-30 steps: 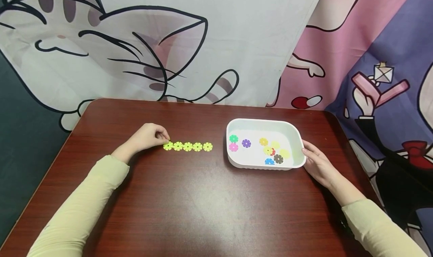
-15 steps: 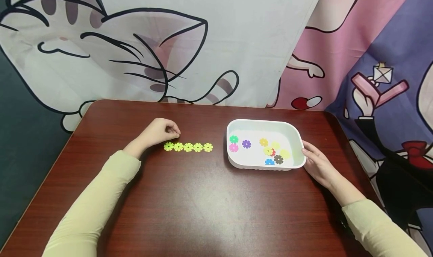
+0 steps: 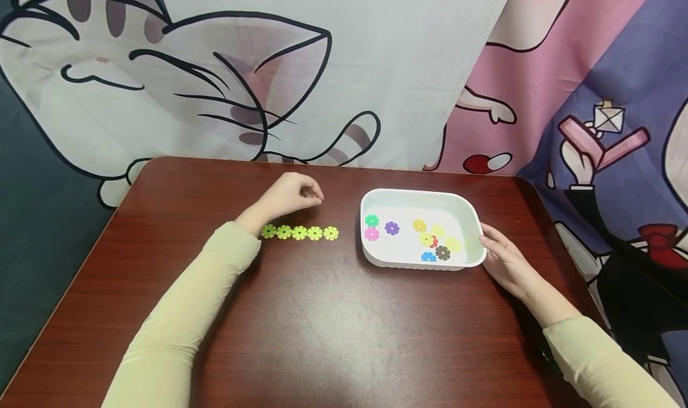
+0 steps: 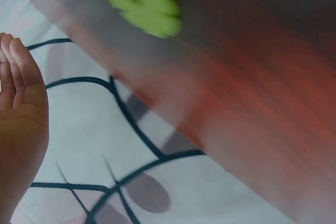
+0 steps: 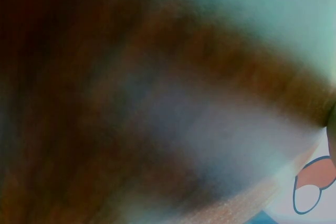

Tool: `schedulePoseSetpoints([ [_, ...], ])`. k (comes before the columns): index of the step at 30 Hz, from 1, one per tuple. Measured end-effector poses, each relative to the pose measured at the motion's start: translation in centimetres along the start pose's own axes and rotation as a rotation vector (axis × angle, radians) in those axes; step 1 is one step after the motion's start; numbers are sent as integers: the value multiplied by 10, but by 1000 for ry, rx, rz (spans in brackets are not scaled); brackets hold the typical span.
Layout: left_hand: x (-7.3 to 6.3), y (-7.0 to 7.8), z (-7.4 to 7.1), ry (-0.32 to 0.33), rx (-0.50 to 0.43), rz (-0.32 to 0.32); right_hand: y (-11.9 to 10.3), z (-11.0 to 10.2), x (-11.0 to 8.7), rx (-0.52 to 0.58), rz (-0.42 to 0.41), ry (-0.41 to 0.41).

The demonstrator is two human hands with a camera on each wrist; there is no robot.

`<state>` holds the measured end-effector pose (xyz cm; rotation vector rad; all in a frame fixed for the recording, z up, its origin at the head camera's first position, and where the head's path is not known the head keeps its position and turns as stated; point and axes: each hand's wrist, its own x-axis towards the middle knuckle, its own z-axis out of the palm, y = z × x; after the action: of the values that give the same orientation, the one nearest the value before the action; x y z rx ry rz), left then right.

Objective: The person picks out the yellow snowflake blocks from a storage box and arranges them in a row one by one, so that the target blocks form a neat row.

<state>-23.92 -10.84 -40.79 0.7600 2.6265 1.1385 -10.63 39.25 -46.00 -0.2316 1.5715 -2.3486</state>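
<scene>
My left hand [image 3: 292,194] is over the table behind a row of several yellow-green flower-shaped discs [image 3: 299,233], its fingers loosely bent and nothing seen between them. In the left wrist view, the fingers of this hand show at the left edge, with the yellow-green discs [image 4: 142,3] blurred at the top. A white plastic tray [image 3: 414,263] stands to the right of the row. My right hand [image 3: 505,258] holds the tray's right end, fingertips at the rim. The right wrist view is mostly dark blur.
Inside the tray lie loose flower discs: green [image 3: 371,220], pink [image 3: 371,234], purple [image 3: 392,228], blue [image 3: 428,256], black [image 3: 442,252], red and several yellow ones. The brown wooden table [image 3: 301,324] ends at a patterned curtain [image 3: 408,67] behind.
My left hand has left the left end of the yellow-green row and moved right and back, toward the tray. The right hand, tray and discs stay where they were.
</scene>
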Motion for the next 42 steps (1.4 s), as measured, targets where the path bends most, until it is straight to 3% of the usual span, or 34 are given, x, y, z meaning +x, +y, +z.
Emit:
schedulePoseSetpoints([
  [14,38,56,24,-35,-4,131,1,-2,1,-5,4,4],
  [20,51,74,39,-66,-9,179,1,-2,1,-2,-3,-4],
  [34,72,104,82,-169,0,237,1,-1,0,-13,-9,0],
  [42,79,114,105,-215,7,231,0,1,0,-19,-9,-11],
])
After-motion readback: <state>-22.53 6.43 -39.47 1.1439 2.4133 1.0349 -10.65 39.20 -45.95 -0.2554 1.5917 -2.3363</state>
